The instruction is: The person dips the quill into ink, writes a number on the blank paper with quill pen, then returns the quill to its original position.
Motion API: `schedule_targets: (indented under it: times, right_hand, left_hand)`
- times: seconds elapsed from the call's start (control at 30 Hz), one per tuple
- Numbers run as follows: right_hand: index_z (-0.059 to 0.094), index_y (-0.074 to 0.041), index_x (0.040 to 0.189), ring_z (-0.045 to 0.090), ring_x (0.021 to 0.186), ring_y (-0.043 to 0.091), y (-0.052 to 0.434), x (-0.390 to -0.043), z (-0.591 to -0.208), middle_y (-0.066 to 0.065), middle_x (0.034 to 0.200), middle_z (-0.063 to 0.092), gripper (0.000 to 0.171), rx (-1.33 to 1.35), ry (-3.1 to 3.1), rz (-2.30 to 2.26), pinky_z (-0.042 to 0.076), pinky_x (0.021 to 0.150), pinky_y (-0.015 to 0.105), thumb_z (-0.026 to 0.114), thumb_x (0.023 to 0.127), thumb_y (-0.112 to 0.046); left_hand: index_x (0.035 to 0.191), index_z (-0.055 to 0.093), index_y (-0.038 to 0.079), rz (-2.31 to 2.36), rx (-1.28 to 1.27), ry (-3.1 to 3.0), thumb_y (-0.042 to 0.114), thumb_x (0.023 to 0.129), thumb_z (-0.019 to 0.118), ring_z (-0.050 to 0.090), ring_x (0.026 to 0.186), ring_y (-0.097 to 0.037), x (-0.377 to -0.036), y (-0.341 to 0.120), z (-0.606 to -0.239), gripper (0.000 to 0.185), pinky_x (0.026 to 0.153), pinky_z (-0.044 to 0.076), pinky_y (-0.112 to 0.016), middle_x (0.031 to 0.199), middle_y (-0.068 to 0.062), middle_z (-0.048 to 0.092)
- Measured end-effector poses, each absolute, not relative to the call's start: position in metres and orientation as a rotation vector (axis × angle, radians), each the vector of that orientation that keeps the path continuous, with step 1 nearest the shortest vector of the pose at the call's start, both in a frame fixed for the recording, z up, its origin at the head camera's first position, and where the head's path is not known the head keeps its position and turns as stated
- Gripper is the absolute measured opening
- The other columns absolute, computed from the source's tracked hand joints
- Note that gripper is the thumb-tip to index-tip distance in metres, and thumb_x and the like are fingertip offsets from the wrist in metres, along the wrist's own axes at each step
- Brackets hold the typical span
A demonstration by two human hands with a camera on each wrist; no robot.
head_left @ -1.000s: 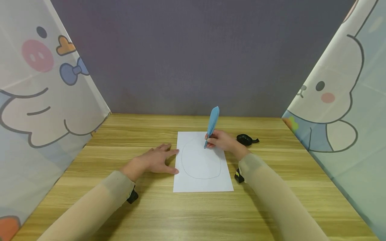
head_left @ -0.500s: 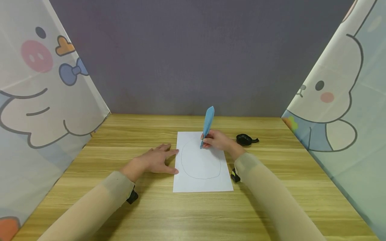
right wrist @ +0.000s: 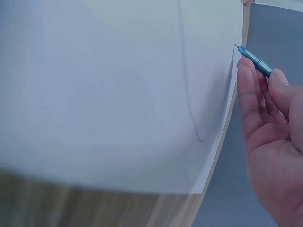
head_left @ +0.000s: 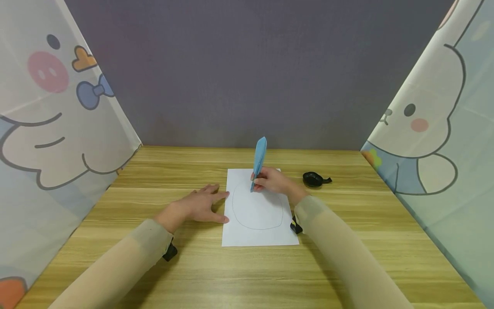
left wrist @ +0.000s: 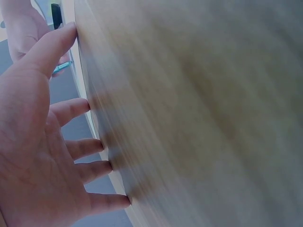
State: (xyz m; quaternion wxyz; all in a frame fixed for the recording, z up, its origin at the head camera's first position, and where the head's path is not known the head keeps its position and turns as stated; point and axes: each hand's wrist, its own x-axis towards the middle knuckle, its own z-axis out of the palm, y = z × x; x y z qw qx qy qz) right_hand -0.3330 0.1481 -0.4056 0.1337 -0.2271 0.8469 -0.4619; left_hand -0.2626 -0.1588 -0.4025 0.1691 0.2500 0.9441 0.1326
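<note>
My right hand pinches a light-blue feather-shaped pen between thumb and fingers. The feather end points up, and in the right wrist view the tip of the pen is at the paper's surface. A white sheet of paper lies upright to me on the wooden table, bearing a thin, large rounded outline. At its upper part, the pen and right hand partly hide the sheet. My left hand rests with spread fingers at the sheet's left edge; in the left wrist view its fingertips touch down there.
A small black oval object with a short tail lies on the table, right of the paper. Behind the table stands a dark grey panel. Cartoon-printed sheets flank it on both sides.
My right hand has moved left across the upper part of the paper, carrying the pen with it. My left hand and the paper have stayed in place.
</note>
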Motion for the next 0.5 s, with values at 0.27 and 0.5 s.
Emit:
schedule_targets:
  times: [0.27,0.5]
  right_hand:
    - [0.067,0.007,0.124,0.080,0.097,0.023,0.138,-0.334,-0.407,0.024,0.112,0.079,0.018,-0.679,2.433,-1.335,0.067,0.088,0.034,0.060,0.112,-0.004]
    - [0.067,0.007,0.124,0.080,0.096,0.022,0.130,-0.333,-0.407,0.024,0.112,0.079,0.017,-0.681,2.418,-1.342,0.068,0.088,0.034,0.061,0.112,-0.004]
  left_hand:
    - [0.173,0.037,0.025,0.367,0.710,2.690,0.072,0.094,0.073,0.016,0.169,-0.052,-0.261,-0.158,-0.401,0.099,0.128,0.021,-0.080,0.183,-0.022,0.017]
    - [0.174,0.036,0.026,0.367,0.696,2.683,0.073,0.094,0.073,0.014,0.169,-0.051,-0.262,-0.158,-0.401,0.099,0.129,0.019,-0.080,0.184,-0.020,0.017]
